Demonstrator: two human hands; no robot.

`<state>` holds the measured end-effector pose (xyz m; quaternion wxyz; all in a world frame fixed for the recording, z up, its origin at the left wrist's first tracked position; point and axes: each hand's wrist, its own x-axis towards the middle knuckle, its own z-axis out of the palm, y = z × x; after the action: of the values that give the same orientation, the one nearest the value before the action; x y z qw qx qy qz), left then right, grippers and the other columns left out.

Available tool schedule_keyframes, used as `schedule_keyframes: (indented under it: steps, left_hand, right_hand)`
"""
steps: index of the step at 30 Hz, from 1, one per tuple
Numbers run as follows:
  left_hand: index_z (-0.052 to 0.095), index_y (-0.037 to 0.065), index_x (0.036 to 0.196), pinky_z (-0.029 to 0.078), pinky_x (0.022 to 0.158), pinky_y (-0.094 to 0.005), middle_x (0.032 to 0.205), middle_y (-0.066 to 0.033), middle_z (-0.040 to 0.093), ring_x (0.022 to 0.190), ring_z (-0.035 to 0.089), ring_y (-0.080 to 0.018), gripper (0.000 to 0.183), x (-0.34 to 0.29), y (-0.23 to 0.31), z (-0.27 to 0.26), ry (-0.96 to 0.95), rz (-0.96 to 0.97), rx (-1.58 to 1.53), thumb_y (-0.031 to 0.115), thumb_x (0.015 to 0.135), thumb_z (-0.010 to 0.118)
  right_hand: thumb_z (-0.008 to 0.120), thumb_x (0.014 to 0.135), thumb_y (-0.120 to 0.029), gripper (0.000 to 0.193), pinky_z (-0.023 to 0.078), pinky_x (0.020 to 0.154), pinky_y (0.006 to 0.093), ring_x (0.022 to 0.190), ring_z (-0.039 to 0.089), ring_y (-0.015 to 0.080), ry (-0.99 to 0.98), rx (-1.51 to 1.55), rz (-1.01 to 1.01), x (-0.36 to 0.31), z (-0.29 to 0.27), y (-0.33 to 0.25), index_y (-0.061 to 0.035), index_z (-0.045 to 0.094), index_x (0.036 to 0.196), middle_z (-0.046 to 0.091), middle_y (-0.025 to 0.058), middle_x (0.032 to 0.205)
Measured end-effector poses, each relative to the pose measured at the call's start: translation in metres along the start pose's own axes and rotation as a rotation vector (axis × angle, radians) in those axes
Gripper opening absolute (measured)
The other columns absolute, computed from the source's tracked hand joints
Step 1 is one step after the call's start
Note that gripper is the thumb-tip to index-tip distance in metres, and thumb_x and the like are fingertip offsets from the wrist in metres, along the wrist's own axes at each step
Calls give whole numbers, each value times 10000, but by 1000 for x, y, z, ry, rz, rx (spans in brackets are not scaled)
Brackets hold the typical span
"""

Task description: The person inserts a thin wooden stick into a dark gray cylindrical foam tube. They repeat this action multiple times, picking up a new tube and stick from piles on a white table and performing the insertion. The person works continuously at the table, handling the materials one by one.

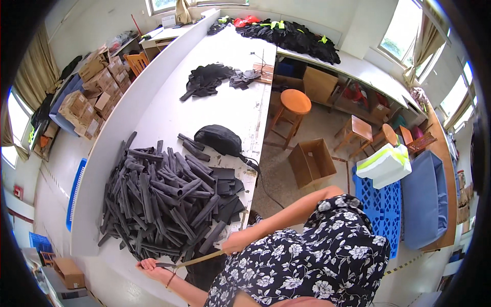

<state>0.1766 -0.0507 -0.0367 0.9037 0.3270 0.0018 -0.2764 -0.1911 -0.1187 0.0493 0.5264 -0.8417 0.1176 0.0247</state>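
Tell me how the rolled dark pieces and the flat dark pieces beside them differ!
The rolled dark pieces are curled like tubes, while the flat dark pieces lie like sheets. The rolled ones make a big, messy heap; the flat ones cover a smaller patch. Both are dark and lie on the white table.

My left forearm (192, 292) slants up from the lower edge to my left hand (148, 265), its fingers curled in a grip. My right elbow bends out to the right, and the right forearm (281, 217) runs back down leftward to my right hand (232, 243), clenched close to my torso, well apart from the left.
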Motion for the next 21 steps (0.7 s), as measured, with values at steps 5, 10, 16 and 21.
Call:
schedule_keyframes:
  steps: [5, 10, 16, 21]
  left_hand:
    - [521, 39, 896, 282, 349, -208, 554, 14, 388, 377, 319, -71, 231, -13, -10, 17, 100, -242, -384, 242, 1004, 493]
    - [539, 71, 870, 416, 501, -232, 614, 27, 456, 488, 458, -95, 279, -46, -53, 39, -161, -432, -189, 328, 977, 552]
    - [562, 107, 887, 333, 476, -190, 649, 59, 435, 547, 427, -37, 296, -36, -57, 1, -573, -661, -249, 382, 990, 528]
    - [591, 59, 972, 262, 413, -174, 602, 62, 355, 461, 296, -36, 345, -47, 0, 17, 34, 12, 17, 381, 1005, 471]
  right_hand:
    - [551, 949, -253, 248, 430, 550, 373, 633, 588, 247, -3, 87, -33, -4, -48, -28, -16, 563, 879, 567, 127, 678]
    - [621, 908, -257, 242, 441, 557, 444, 632, 587, 392, 425, -22, -240, 64, -29, -42, -47, 503, 932, 588, 177, 694]
    - [646, 888, -208, 203, 436, 592, 412, 648, 594, 314, 328, 21, -377, 132, 0, -23, -31, 557, 931, 586, 185, 736]
    - [655, 924, -180, 210, 394, 626, 287, 709, 454, 62, -172, 471, -374, 76, -11, -81, 6, 565, 889, 525, 14, 706]
